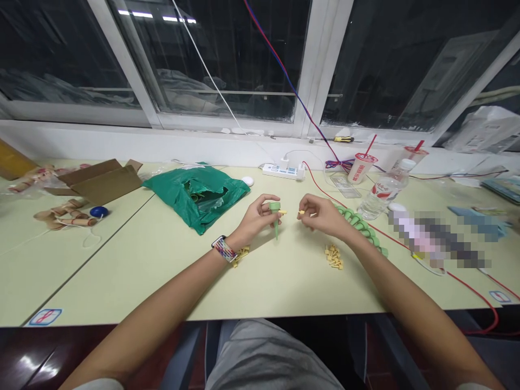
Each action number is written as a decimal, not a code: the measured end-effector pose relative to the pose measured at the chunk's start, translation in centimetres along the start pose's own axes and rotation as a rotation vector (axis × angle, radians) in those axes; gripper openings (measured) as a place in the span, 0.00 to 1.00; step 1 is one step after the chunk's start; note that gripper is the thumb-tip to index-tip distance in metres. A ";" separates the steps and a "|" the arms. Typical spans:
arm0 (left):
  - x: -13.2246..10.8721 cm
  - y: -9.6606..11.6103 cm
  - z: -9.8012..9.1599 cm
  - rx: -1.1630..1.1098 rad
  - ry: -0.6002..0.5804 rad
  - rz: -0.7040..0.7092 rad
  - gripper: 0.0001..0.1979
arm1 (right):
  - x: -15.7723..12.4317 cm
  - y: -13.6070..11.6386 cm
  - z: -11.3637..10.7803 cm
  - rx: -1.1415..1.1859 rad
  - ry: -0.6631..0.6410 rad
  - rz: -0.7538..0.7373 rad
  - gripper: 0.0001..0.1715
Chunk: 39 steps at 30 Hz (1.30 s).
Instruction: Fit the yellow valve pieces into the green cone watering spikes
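**Left hand grips green spike, right hand pinches yellow peg**

The left hand is closed around the green spike, which stands point down just beyond the fingers. A small yellow stub sticks out sideways from the top of the spike, toward the right hand. The right hand is nearly closed, its thumb and forefinger pinching the yellow peg, just apart from the spike. Both hands hover over the desk.

A pile of yellow pegs lies below the right hand, and a smaller pile sits by the left wrist, beside a patterned watch. A chain of green pieces curves past the right forearm. Farther off are a green plastic bag, a cardboard box, a power strip and a water bottle.
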<state>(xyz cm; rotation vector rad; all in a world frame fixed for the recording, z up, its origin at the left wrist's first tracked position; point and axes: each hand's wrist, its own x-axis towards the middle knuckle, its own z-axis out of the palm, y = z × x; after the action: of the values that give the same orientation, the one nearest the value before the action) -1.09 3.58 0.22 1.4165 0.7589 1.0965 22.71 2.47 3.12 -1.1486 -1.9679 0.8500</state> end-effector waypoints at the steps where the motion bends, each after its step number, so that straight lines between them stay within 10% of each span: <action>1: 0.0 0.1 0.0 0.004 0.003 0.006 0.26 | 0.2 0.0 0.5 0.145 0.021 0.003 0.08; 7: -0.2 0.0 0.2 -0.001 0.024 0.006 0.22 | 0.1 0.8 2.6 0.409 0.139 -0.066 0.19; 22: -0.2 -0.3 0.3 0.036 -0.014 -0.007 0.22 | -1.5 0.7 2.3 0.052 0.266 -0.282 0.12; 39: -0.9 -0.7 1.0 0.307 0.030 0.181 0.20 | -1.4 2.1 3.9 0.170 0.164 -0.126 0.19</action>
<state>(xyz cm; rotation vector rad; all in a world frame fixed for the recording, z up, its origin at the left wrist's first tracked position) -0.35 2.47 -0.53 1.7586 0.8610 1.1772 20.93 1.31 -1.05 -0.9543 -1.7780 0.8135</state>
